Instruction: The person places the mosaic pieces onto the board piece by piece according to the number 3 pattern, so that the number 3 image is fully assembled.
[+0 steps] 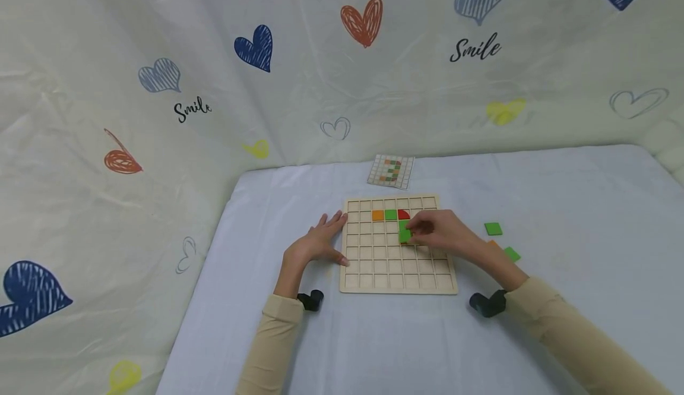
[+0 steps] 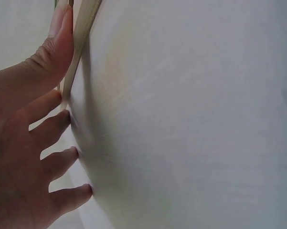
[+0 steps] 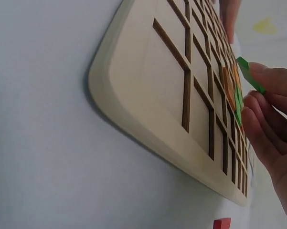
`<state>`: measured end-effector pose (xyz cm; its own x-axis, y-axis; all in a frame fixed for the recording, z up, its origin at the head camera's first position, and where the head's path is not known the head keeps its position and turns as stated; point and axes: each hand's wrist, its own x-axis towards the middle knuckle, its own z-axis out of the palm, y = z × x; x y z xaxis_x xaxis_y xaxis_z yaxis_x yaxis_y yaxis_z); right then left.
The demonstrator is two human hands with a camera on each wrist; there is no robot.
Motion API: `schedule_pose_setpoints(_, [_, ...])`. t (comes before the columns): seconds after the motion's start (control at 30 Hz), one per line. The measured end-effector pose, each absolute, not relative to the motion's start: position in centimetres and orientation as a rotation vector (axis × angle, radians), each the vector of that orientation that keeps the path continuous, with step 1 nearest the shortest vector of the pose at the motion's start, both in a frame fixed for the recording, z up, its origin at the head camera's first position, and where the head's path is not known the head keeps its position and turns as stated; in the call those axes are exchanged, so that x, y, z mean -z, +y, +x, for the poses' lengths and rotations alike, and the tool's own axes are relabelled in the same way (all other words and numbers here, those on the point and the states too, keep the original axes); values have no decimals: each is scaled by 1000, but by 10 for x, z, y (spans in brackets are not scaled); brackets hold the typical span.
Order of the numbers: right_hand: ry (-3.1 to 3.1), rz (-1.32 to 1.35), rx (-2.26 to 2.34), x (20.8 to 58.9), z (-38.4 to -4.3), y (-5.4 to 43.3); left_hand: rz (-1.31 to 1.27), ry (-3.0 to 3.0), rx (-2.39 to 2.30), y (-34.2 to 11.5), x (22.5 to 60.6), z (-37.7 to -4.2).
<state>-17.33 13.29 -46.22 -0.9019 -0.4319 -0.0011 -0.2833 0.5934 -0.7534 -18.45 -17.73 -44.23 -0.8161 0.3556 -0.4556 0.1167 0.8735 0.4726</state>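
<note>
A light wooden board (image 1: 369, 269) with a grid of square recesses lies on the white cloth. My right hand (image 1: 440, 230) is over its right half, pinching a green square tile (image 3: 250, 75) between thumb and fingers; the tile is tilted above the grid in the right wrist view. Set in the board's upper part are an orange tile (image 1: 378, 215), a green tile (image 1: 391, 214) and a red rounded piece (image 1: 403, 214). My left hand (image 1: 315, 245) rests at the board's left edge, fingers spread, with the thumb (image 2: 62, 43) against the rim.
Behind the board lies a printed pattern card (image 1: 390, 171) with a coloured grid. To the right are a loose green tile (image 1: 493, 228), another green piece (image 1: 512, 254) and a partly hidden orange piece (image 1: 494, 245). A red piece (image 3: 222, 223) lies beside the board in the right wrist view.
</note>
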Motion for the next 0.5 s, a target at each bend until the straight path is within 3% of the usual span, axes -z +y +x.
schedule_pose_setpoints(0.5, [2671,-668,1102,470,-183,108,322,2493,-549,-178,449,-187])
